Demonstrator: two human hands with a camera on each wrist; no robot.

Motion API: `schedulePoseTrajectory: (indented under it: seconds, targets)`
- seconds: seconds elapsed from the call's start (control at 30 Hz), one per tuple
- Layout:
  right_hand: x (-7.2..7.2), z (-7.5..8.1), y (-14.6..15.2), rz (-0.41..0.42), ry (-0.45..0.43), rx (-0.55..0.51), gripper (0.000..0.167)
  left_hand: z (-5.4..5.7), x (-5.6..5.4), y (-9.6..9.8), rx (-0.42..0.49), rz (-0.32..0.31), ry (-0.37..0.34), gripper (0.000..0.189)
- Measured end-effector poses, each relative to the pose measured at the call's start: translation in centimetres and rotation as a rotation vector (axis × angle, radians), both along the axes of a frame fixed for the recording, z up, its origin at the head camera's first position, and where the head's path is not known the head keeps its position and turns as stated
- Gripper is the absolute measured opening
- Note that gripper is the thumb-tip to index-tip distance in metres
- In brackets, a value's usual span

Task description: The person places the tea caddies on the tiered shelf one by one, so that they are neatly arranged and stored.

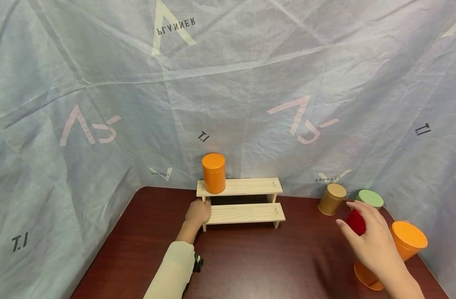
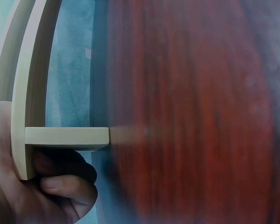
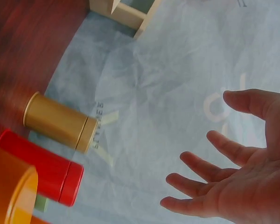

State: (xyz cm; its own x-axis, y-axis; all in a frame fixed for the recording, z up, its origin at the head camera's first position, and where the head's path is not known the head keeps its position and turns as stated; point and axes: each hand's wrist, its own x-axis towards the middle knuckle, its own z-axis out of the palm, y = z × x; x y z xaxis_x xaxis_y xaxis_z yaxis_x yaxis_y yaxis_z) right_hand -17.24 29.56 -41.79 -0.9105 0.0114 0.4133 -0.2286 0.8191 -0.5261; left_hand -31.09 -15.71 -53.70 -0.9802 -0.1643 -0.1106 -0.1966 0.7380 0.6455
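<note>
My left hand point(image 1: 198, 211) grips the left end of a two-tier wooden shelf point(image 1: 246, 214). In the left wrist view, its fingers point(image 2: 70, 189) curl beneath the board beside the support. An orange canister point(image 1: 214, 174) stands upright at the left of the upper tier. Over at the right, my right hand point(image 1: 377, 245) hovers with fingers spread and nothing in its palm. Behind it in the head view are a red canister point(image 1: 356, 222), mostly hidden, and another orange canister point(image 1: 408, 234), partly covered. The right wrist view has the red canister point(image 3: 46, 168) apart from the fingers.
A gold canister point(image 1: 332, 199) and a green-lidded canister point(image 1: 369, 198) stand at the back right of the dark red-brown table point(image 1: 257, 257). Grey printed cloth point(image 1: 235, 104) hangs behind the table and along both sides.
</note>
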Motion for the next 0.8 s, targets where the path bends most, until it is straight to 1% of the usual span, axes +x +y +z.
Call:
schedulePoseTrajectory:
  seconds: [0.2,0.5,0.8]
  targets:
    - [-0.1,0.1,1.8,-0.035,-0.043,0.017,0.060,0.0,-0.1,0.0,0.002,0.009,-0.012,0.055]
    - [-0.6,0.0,4.4,-0.061,-0.134,0.021,0.065,0.0,-0.2,0.0,0.007,0.005,-0.015,0.054]
    - [-1.0,-0.7,6.8,-0.083,-0.228,0.055,0.074,-0.1,-0.2,0.0,0.007,0.006,-0.011,0.053]
